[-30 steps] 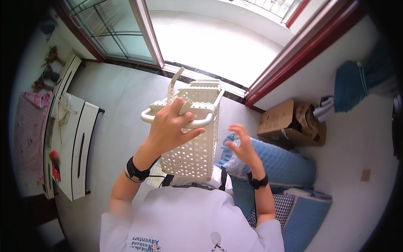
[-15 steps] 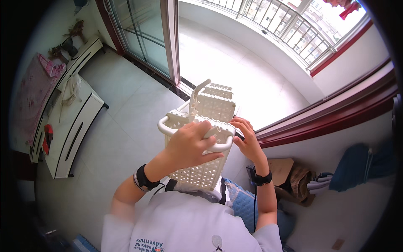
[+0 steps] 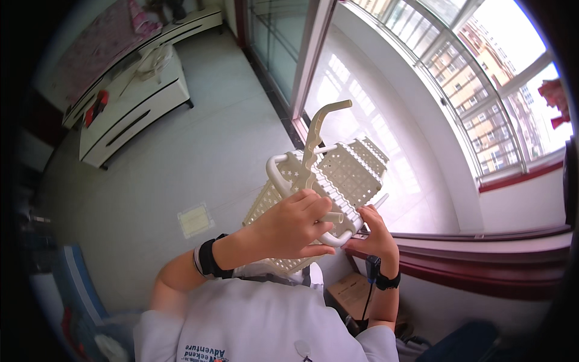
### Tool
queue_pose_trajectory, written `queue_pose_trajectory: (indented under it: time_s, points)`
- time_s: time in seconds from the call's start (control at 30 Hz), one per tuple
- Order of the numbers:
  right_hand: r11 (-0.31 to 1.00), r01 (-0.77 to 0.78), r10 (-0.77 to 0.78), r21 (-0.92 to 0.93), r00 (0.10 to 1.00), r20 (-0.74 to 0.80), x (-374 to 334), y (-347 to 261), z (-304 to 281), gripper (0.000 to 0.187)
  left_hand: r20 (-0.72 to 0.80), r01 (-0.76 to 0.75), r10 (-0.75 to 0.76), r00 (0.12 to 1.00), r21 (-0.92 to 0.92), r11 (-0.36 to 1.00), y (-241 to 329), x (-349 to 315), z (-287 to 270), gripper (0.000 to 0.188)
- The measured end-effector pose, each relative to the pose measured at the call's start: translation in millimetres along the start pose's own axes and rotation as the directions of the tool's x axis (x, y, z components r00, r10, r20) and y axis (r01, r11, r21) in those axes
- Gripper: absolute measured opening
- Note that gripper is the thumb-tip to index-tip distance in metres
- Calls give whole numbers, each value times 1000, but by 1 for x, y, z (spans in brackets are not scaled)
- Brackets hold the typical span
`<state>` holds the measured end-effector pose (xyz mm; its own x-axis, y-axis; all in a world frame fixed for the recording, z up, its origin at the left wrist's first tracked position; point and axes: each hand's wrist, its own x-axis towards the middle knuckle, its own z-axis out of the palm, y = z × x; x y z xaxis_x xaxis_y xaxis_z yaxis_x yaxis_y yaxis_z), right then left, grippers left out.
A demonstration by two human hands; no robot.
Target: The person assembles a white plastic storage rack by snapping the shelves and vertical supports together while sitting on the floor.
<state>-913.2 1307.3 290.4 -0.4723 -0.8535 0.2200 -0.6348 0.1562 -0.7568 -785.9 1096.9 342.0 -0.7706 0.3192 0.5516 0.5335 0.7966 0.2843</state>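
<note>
In front of my body stands a cream-white plastic storage rack (image 3: pixel 356 175), its tiers pierced with small star-shaped holes and edged by thick rounded rails. My left hand (image 3: pixel 295 223) is wrapped round a curved cream plastic rod (image 3: pixel 315 136) with a wavy edge. The rod's bent end rises above the fist, and a round tube end shows by the fingers. This fist rests over the rack's near tier. My right hand (image 3: pixel 375 238) grips the near right corner of that tier, thumb below and fingers on the rim. The rack's lower part is hidden by my arms and shirt.
A low white cabinet (image 3: pixel 136 108) with black trim stands at far left. A sliding glass door (image 3: pixel 274 51) opens onto a bright balcony with a railed window (image 3: pixel 464 90). A dark red sill (image 3: pixel 458 274) runs close on the right, with a cardboard box (image 3: pixel 353 292) below it.
My view has swung to the right. The rack, with both hands on it, appears farther right and tilted. More of the curved rod shows above my left fist.
</note>
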Motion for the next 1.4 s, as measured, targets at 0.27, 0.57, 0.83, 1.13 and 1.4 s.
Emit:
queue_pose_trajectory:
  time_s: [0.27,0.57,0.83,1.13,1.4]
  points:
    - [986,146,-137,-84,985,107,-45,3,-29,51,-104,185,-177,979,66,981,73,7,30,43]
    - [999,30,-25,-34,989,148,-71,14,-24,57,-79,337,-328,941,195,921,107,2,44,38]
    - [970,-243,243,-34,938,246,-75,2,36,49,-404,558,-491,772,61,827,109,-97,17,17]
    - [834,-385,434,395,900,-39,-105,39,99,47,-383,994,-922,59,112,16,129,-388,42,8]
    - [877,-367,434,309,881,-187,-88,55,103,26,344,869,-809,-476,46,-492,191,-500,221,38]
